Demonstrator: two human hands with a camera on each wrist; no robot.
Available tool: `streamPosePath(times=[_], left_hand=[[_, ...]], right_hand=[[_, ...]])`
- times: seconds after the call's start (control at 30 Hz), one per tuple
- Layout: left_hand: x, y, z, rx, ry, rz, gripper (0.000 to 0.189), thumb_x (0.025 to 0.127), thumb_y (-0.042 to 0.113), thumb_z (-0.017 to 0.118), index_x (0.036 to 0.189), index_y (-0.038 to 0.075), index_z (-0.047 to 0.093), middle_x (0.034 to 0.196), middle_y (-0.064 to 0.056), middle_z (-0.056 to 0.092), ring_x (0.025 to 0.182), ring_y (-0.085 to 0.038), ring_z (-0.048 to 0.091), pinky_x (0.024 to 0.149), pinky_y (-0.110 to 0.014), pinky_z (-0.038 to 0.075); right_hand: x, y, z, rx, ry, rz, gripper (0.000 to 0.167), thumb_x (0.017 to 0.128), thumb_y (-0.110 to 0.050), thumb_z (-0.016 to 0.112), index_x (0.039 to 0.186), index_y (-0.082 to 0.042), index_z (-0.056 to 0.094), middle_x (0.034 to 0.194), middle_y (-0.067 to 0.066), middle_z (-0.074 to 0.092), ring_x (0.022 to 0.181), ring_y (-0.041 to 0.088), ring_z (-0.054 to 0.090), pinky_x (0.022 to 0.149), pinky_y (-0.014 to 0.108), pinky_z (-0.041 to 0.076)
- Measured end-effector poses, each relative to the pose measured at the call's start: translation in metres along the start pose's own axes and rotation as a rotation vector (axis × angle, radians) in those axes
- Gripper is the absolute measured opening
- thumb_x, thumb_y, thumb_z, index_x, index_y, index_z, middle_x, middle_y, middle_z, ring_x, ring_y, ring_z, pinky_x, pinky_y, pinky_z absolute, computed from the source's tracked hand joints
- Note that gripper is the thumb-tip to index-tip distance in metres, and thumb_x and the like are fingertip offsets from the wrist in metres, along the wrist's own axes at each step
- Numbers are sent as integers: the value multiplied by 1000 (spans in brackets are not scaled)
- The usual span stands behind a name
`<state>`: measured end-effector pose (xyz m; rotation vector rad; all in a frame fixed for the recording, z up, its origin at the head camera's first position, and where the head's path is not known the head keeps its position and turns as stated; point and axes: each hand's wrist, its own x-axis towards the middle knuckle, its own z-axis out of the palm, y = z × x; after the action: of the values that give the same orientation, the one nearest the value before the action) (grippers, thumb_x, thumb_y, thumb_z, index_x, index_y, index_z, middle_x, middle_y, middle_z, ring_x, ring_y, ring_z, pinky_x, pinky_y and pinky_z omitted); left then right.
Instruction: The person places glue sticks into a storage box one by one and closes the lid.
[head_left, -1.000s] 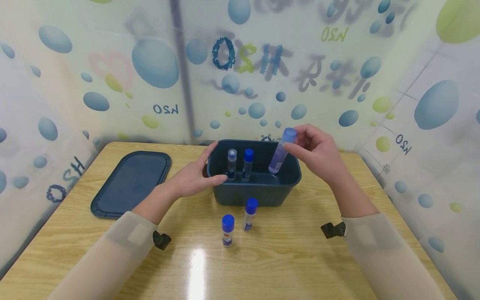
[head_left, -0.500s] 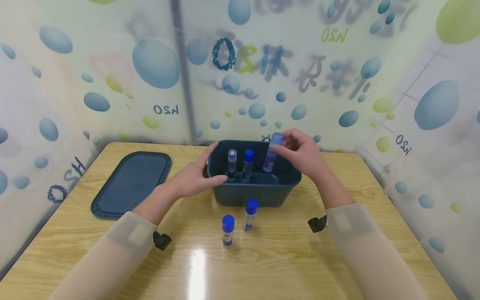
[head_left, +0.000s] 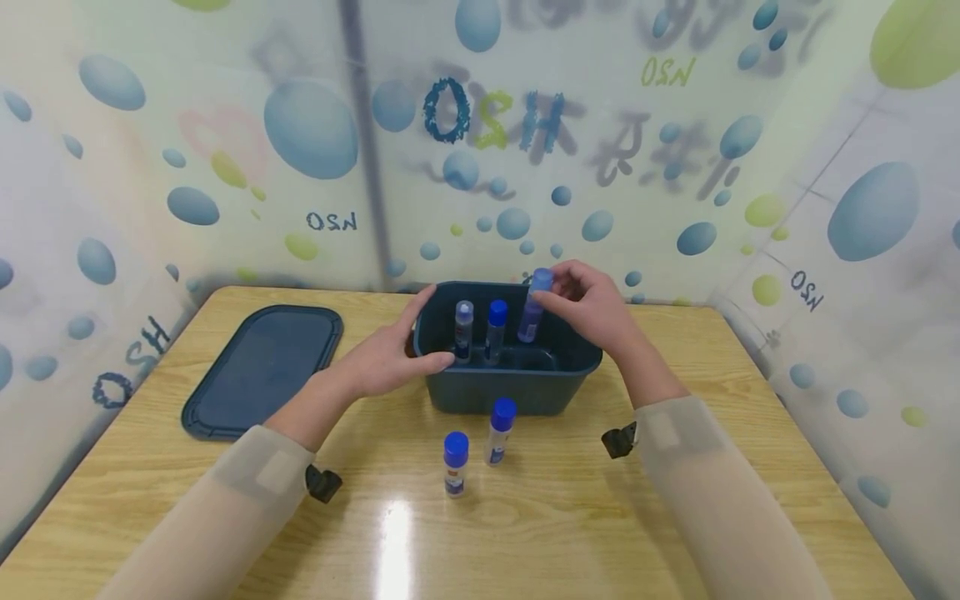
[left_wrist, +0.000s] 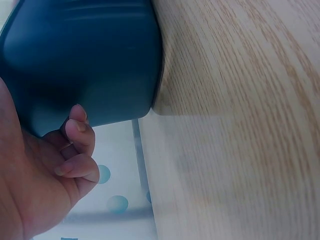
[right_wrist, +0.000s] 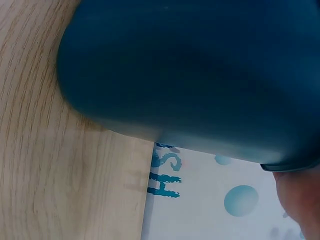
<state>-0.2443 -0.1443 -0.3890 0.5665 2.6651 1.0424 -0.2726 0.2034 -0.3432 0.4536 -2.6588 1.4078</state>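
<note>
My right hand (head_left: 588,307) pinches a glue stick (head_left: 532,317) with a light blue cap and purplish body between thumb and fingers. It stands nearly upright, its lower part inside the dark blue plastic bin (head_left: 502,392). Around the bin's left end sits my left hand (head_left: 386,358), thumb over the near rim and index finger along the far corner. Its other fingers (left_wrist: 80,167) curl beside the bin's wall in the left wrist view. Two more glue sticks stand inside the bin: one clear-capped glue stick (head_left: 463,332) and one blue-capped glue stick (head_left: 495,333).
Two blue-capped glue sticks stand on the wooden table (head_left: 585,517) before the bin: a nearer glue stick (head_left: 455,465) and a glue stick (head_left: 499,432) slightly behind it. A dark blue lid (head_left: 262,371) lies at left. A patterned wall (head_left: 420,183) rises behind.
My right hand has moved left with the glue stick, bringing it closer to the two others in the bin and more upright. My left hand has stayed at the bin.
</note>
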Motion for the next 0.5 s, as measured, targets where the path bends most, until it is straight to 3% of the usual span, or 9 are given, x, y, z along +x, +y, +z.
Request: streamPosePath(times=[0.33, 0.5], left_hand=[[1, 0, 2, -7, 0, 6, 111, 98, 73, 68, 173, 52, -11, 80, -9, 62, 74, -26, 60, 66, -40, 47], [1, 0, 1, 2, -4, 0, 111, 98, 74, 67, 172, 52, -12, 78, -9, 62, 71, -26, 59, 65, -40, 47]], right_hand=[[-1, 5, 4, 1, -14, 8, 34, 104, -30, 78, 126, -6, 69, 104, 7, 63, 95, 26, 59, 84, 30, 51], [-1, 5, 7, -25, -32, 24, 35, 104, -33, 78, 126, -7, 69, 106, 8, 64, 95, 26, 59, 86, 35, 51]])
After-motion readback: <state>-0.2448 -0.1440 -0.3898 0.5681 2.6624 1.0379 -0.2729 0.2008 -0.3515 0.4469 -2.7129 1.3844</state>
